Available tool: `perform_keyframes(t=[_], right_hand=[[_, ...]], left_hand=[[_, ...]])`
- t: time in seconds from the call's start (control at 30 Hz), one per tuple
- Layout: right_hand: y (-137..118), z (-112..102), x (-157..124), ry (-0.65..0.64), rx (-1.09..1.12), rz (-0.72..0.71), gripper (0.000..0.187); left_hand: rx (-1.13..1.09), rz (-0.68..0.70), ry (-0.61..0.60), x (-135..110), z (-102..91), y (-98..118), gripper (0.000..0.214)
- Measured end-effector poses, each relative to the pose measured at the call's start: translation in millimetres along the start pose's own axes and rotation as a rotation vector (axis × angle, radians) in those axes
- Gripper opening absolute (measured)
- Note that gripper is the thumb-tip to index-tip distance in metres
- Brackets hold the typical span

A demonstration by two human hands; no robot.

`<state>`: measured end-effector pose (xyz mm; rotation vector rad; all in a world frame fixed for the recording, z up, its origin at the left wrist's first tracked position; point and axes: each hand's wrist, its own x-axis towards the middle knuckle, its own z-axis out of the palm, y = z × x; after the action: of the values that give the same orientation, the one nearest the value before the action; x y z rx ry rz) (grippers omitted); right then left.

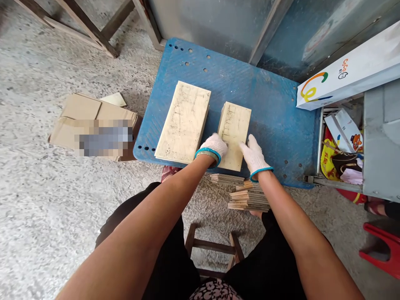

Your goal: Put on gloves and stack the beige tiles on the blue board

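Two stacks of thin, pale rectangular boards lie on a blue plastic table (pixel 228 77). The larger stack (pixel 186 121) is on the left, and the narrower stack (pixel 236 125) sits to its right, with dark smudges on both top faces. My left hand (pixel 214 146), in a white knit glove with a blue cuff, is curled against the narrower stack's left edge; its fingertips are partly hidden. At that stack's right edge is my right hand (pixel 254 155), gloved alike, with thumb and fingers apart. Below the table's near edge are more piled boards (pixel 248 198).
A cardboard box (pixel 81 112) stands on the concrete floor at left. A white paper bag (pixel 346 71) rests at right, above an open drawer (pixel 342 181) of wrappers and packets. A wooden stool (pixel 214 246) is between my legs; a red stool (pixel 379 250) is at lower right.
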<state>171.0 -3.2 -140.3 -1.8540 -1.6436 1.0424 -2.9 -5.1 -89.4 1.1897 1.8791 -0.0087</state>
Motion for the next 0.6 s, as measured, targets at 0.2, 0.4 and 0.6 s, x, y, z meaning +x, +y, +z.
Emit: perform_keyframes(t=[0.2,0.4,0.6], right_hand=[[-1.7,-43.0,-66.3,0.040,-0.267,-0.099,0.043],[4.4,-41.8,-144.6,-0.217,-0.721,-0.425,0.033],[21.2,-10.0,-167.0,-0.274,-0.897,-0.560,0.043]], left_hand=[[-0.036,0.020,0.020,-6.0,0.9,-3.7,0.043],[-0.031,0.070,0.053,-16.0,1.9,-3.5,0.046],[-0.007,0.079,0.048,-34.7,1.7,-2.9,0.050]])
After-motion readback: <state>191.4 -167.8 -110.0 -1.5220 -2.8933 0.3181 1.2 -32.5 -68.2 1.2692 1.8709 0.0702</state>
